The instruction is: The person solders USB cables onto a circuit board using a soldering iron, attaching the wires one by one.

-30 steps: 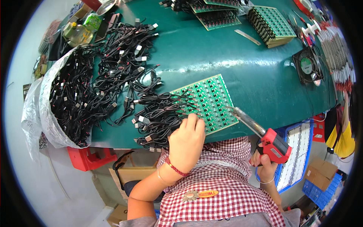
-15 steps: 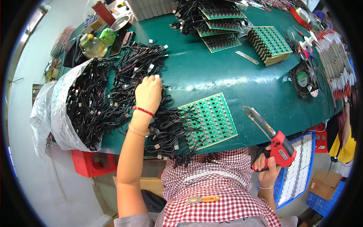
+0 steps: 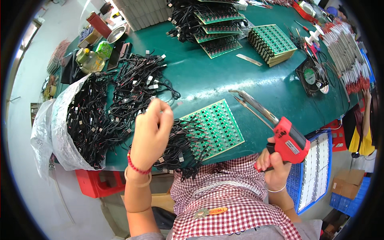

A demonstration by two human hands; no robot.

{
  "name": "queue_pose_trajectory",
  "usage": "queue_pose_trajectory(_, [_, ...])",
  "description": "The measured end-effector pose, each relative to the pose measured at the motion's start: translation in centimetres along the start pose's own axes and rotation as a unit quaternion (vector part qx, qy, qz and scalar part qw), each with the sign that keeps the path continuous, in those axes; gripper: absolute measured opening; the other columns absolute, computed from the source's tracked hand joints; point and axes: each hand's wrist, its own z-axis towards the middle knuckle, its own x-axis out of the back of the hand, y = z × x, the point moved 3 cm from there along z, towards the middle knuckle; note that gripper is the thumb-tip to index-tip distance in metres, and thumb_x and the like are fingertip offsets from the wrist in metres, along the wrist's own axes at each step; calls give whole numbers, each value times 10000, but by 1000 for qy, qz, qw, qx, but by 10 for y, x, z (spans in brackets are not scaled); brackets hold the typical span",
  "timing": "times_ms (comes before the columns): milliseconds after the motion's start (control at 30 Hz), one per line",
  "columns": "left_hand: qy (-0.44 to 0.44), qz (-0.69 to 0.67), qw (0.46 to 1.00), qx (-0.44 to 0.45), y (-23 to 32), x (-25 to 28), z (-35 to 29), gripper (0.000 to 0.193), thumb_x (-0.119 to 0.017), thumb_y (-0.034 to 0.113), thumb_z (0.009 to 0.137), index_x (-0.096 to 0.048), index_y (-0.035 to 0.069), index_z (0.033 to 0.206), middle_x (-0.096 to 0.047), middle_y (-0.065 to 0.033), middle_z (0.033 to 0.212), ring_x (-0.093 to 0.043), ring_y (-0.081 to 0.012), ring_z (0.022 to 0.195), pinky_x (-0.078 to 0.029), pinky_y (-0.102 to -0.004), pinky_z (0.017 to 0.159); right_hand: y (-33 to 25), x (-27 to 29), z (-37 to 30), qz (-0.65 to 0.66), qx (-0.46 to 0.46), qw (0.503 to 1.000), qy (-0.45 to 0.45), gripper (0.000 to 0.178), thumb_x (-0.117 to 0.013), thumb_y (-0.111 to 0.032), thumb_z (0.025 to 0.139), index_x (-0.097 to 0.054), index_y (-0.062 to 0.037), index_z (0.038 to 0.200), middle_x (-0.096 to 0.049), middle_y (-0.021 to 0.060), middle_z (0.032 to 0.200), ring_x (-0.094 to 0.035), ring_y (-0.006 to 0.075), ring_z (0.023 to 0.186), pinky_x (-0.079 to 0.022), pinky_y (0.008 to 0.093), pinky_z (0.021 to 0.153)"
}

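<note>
My right hand (image 3: 275, 168) grips the red handle of a soldering gun (image 3: 291, 140). The gun's long metal tip points up and left, above the near side of a green circuit board (image 3: 219, 126). Black cables (image 3: 176, 140) are joined along the board's left part and bunch up at the table's front edge. My left hand (image 3: 154, 128) is raised left of the board, thumb and forefinger pinched; what they hold, if anything, is hidden. Just beyond its fingertips lies a loose heap of black USB cables (image 3: 138, 86) with pale plugs.
A clear plastic bag (image 3: 66, 132) full of black cables lies at the left. Boards with cables (image 3: 218, 30) are stacked at the back, beside a pile of bare boards (image 3: 274, 42) and a metal ruler (image 3: 249, 60). A small fan (image 3: 311, 76) stands on the right.
My left hand has drawn back from the cable heap toward me, its fingers now pinched. My right hand has brought the soldering gun up and left, closer to the board.
</note>
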Motion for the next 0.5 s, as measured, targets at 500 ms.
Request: queue_pose_trajectory(500, [-133,42,988,-59,35,-70,-75,106,-588,37,832,-535,41,924,-561,-115,556,-578,-286,462,-427,-385,416,19,-50,16,-46,-188,968,-161,413,-643,12,825,-468,-11,1199,-634,97,936,-619,165,875,-509,294,753])
